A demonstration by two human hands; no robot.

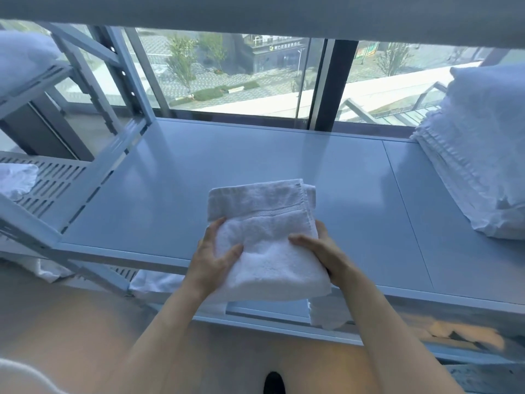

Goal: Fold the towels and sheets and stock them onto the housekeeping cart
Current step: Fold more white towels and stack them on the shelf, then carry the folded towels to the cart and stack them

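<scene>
The folded white towel [264, 237] lay partly on the pale metal shelf [255, 157], its far half resting flat on the surface while its near end overhung the shelf's front edge and was carried by both hands. It looked thick and soft, a terry cloth folded into several layers, with a woven band running across the upper face and loose hems showing at the far right corner. Such a bundle was probably light but limp: it would sag and spill open if lifted by one corner, so the sound hold was along both side edges at once, with the layers pressed together. The left hand [211, 251] gripped the left side, thumb laid across the top and fingers curled round the edge beneath. The right hand [321, 251] mirrored it on the right side, thumb over the top face and fingers wrapped under the fold. Well apart to the right, a tall stack of folded linen [468, 155] sat at the shelf's far end. To the left stood a second rack [51, 172] with perforated shelves bearing more white cloth, and behind everything a window [233, 72] looked out on trees and paving.
</scene>
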